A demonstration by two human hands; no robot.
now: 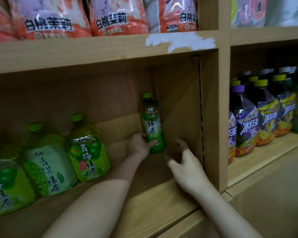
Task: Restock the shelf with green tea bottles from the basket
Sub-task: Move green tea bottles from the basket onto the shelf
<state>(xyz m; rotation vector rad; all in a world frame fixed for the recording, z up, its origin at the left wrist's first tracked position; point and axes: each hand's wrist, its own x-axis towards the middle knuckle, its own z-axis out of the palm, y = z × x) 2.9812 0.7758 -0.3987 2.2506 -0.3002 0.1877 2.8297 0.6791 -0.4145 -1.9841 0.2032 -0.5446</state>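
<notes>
At the back of the shelf (153,200), the left hand's fingers (152,143) wrap the lower part of the bottle (152,124). The thumb lies across the front of the label just above the base, and the other fingers are hidden behind. The bottle stands upright, cap up, its long axis vertical, tucked into the rear right corner close to the side wall (181,109). It looks set down on the board, though the base is partly covered and that cannot be told for sure. The left hand (138,145) reaches it from the front and left, its forearm stretched along the board.

The right hand (184,162) holds nothing. Its fingers are spread and loosely bent, and it hovers near the side wall, in front of the bottle and to its right, apart from it. The bottle thus lies ahead and slightly left of the right hand, so the left hand, with its grip on the bottle, is the nearer.

The placing seems almost done. The next move likely calls for the left fingers to let go without tipping this tall, narrow bottle. Further bottles would go beside it, toward the big bottles (88,152) to the left. The basket is out of view.
</notes>
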